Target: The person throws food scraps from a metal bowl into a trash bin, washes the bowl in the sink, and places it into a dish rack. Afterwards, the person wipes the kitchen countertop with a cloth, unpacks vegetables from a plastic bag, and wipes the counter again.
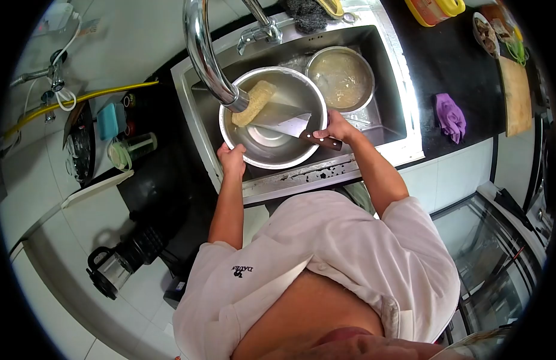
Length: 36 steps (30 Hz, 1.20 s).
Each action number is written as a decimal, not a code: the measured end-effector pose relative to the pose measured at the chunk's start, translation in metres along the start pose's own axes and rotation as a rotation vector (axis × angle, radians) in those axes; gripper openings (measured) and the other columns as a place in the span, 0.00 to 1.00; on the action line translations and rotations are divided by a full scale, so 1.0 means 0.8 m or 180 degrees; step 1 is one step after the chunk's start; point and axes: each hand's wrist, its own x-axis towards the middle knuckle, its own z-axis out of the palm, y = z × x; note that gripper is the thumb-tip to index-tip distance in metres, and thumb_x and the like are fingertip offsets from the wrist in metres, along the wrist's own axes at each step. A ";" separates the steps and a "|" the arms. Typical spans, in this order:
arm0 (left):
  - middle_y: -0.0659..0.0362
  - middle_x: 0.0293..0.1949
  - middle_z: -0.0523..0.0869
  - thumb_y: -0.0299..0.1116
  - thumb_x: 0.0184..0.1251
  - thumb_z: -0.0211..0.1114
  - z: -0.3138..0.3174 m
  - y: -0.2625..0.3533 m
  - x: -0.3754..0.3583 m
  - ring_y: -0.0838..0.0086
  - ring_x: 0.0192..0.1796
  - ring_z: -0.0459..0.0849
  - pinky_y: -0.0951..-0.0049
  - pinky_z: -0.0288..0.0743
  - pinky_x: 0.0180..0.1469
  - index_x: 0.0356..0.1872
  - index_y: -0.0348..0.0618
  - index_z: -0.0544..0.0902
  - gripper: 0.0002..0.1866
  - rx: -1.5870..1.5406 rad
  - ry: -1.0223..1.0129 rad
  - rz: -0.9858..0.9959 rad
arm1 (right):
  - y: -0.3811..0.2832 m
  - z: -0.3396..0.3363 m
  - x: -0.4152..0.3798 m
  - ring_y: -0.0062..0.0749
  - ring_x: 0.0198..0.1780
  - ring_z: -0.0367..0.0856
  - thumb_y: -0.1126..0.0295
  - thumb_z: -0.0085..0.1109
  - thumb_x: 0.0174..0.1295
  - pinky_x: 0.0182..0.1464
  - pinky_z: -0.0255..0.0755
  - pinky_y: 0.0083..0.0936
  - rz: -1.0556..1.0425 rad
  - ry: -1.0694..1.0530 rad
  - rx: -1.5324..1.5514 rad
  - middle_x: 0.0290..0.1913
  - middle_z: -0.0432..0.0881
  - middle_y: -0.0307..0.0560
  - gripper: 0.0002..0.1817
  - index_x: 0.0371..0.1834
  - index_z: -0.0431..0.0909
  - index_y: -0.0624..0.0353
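Note:
A large steel bowl (272, 157) is in the sink under the faucet. My left hand (232, 159) grips its near left rim, fingers closed. On the right side of the rim, my right hand (336, 128) is closed beside the wooden handle of a knife (290, 125), whose wide blade lies across the bowl. A tan loofah-like sponge (254, 103) sits at the bowl's far left, just by the spout. Touching or very near the large bowl, a smaller steel bowl (341, 81) holds cloudy liquid.
The curved faucet (207, 60) reaches over the sink (393, 90). Dark scouring pads (308, 16) lie on the back ledge. On the right counter are a purple cloth (450, 118), a cutting board (515, 99) and a yellow-rimmed container (434, 11). A blender (113, 270) stands at the lower left.

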 end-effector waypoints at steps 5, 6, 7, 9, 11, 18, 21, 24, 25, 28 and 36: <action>0.56 0.35 0.82 0.10 0.43 0.53 -0.001 0.005 0.002 0.69 0.35 0.82 0.71 0.76 0.39 0.39 0.32 0.78 0.18 0.0035 -0.0119 0.0160 | -0.012 0.003 -0.003 0.37 0.52 0.77 0.75 0.78 0.33 0.59 0.68 0.29 -0.0096 0.0046 -0.0092 0.49 0.81 0.51 0.41 0.57 0.70 0.67; 0.55 0.35 0.83 0.10 0.43 0.53 -0.001 0.007 0.002 0.69 0.35 0.82 0.71 0.77 0.39 0.39 0.32 0.78 0.18 0.0066 -0.0133 0.0198 | -0.014 0.004 -0.004 0.37 0.52 0.77 0.75 0.78 0.33 0.58 0.68 0.29 -0.0070 0.0023 0.0004 0.49 0.81 0.51 0.41 0.58 0.70 0.67; 0.55 0.36 0.83 0.10 0.43 0.53 -0.001 0.009 0.001 0.69 0.35 0.82 0.71 0.77 0.39 0.39 0.32 0.78 0.18 0.0097 -0.0143 0.0230 | -0.015 0.006 -0.005 0.37 0.52 0.77 0.76 0.78 0.33 0.58 0.68 0.29 -0.0038 -0.0002 0.0099 0.49 0.81 0.51 0.41 0.58 0.70 0.67; 0.56 0.35 0.83 0.10 0.43 0.54 0.002 0.017 -0.004 0.70 0.34 0.83 0.72 0.76 0.38 0.37 0.32 0.79 0.16 0.0042 -0.0100 0.0223 | -0.020 0.008 -0.008 0.37 0.52 0.77 0.76 0.78 0.34 0.58 0.69 0.29 -0.0022 -0.0032 0.0202 0.49 0.81 0.51 0.41 0.58 0.69 0.68; 0.56 0.35 0.83 0.11 0.44 0.54 0.003 0.020 -0.007 0.70 0.34 0.83 0.72 0.76 0.38 0.36 0.32 0.79 0.16 0.0058 -0.0053 0.0197 | -0.028 0.011 -0.010 0.37 0.50 0.78 0.75 0.80 0.35 0.58 0.70 0.30 -0.0059 -0.0040 0.0219 0.49 0.80 0.51 0.41 0.57 0.69 0.70; 0.57 0.35 0.84 0.11 0.44 0.54 -0.003 0.015 -0.011 0.71 0.34 0.82 0.73 0.75 0.39 0.37 0.31 0.80 0.16 0.0157 0.0038 0.0281 | -0.014 0.009 0.001 0.37 0.50 0.78 0.76 0.78 0.34 0.57 0.71 0.30 0.0021 -0.0116 0.0072 0.48 0.80 0.51 0.41 0.57 0.69 0.69; 0.57 0.35 0.84 0.11 0.45 0.55 -0.003 0.017 -0.013 0.73 0.34 0.82 0.75 0.75 0.39 0.37 0.31 0.80 0.16 0.0188 0.0052 0.0320 | 0.000 0.013 0.005 0.38 0.51 0.78 0.77 0.76 0.34 0.58 0.69 0.31 0.0030 -0.0068 0.0106 0.47 0.81 0.49 0.38 0.56 0.72 0.66; 0.58 0.35 0.84 0.11 0.45 0.54 -0.008 0.013 -0.006 0.73 0.34 0.82 0.75 0.74 0.39 0.37 0.31 0.80 0.15 0.0230 0.0020 0.0294 | -0.003 0.016 0.005 0.39 0.52 0.78 0.77 0.76 0.34 0.58 0.70 0.31 0.0045 -0.0066 0.0056 0.48 0.81 0.49 0.39 0.57 0.71 0.65; 0.58 0.35 0.84 0.11 0.45 0.54 -0.012 0.008 -0.001 0.74 0.34 0.82 0.75 0.74 0.39 0.37 0.31 0.80 0.15 0.0245 -0.0004 0.0277 | -0.002 0.016 0.006 0.39 0.52 0.78 0.77 0.75 0.34 0.58 0.70 0.31 -0.0024 -0.0020 0.0035 0.48 0.81 0.49 0.39 0.57 0.71 0.64; 0.58 0.35 0.84 0.11 0.47 0.54 -0.017 -0.011 0.012 0.74 0.34 0.82 0.75 0.74 0.39 0.37 0.31 0.80 0.15 0.0150 0.0092 0.0265 | 0.002 0.016 0.012 0.39 0.53 0.77 0.77 0.76 0.34 0.58 0.70 0.31 -0.0095 0.0072 -0.0133 0.49 0.80 0.49 0.41 0.59 0.70 0.63; 0.56 0.38 0.85 0.15 0.49 0.60 -0.017 -0.059 0.029 0.72 0.38 0.83 0.72 0.76 0.42 0.41 0.32 0.80 0.15 0.0560 0.0320 0.0266 | 0.041 0.019 0.039 0.48 0.52 0.78 0.71 0.81 0.30 0.55 0.72 0.34 -0.0220 0.0632 -0.1169 0.50 0.80 0.59 0.45 0.57 0.67 0.68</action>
